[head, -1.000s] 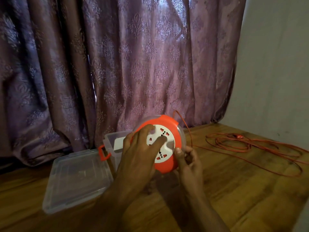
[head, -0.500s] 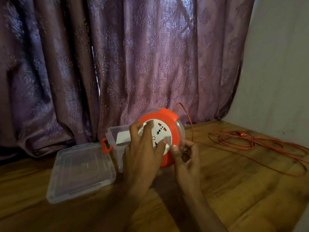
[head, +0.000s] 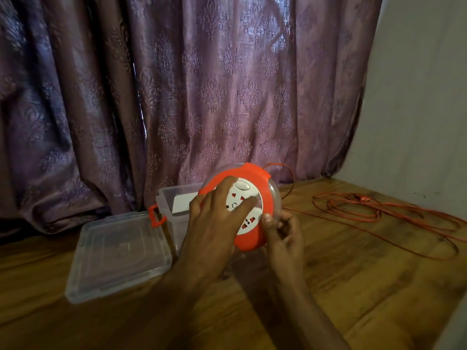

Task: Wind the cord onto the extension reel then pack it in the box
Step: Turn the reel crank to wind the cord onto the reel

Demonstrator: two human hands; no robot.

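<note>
Orange extension reel (head: 255, 198) is standing on edge near the middle of the table (head: 366, 286), its white socket face turned toward the camera. Left hand (head: 214, 223) is lying flat across that face, fingers spread and straight, fingertips pressing on the white plate. Right hand (head: 285, 231) is sitting at the reel's lower right edge, thumb laid against the orange rim and fingers curled in behind the clear side; it is gripping the reel there, though what the fingers are touching is hard to make out.

Cord (head: 379, 213) is leaving the top of the reel in a thin loop, then lying in loose coils on the table, well to the right of both hands. Its far end is running out of view at the right edge.

Clear box (head: 174, 198) with an orange latch is standing just behind and left of the reel, partly hidden by the left hand. Its lid (head: 116, 248) is lying flat on the table beside it. Something white is showing inside the box; cannot tell what.
</note>
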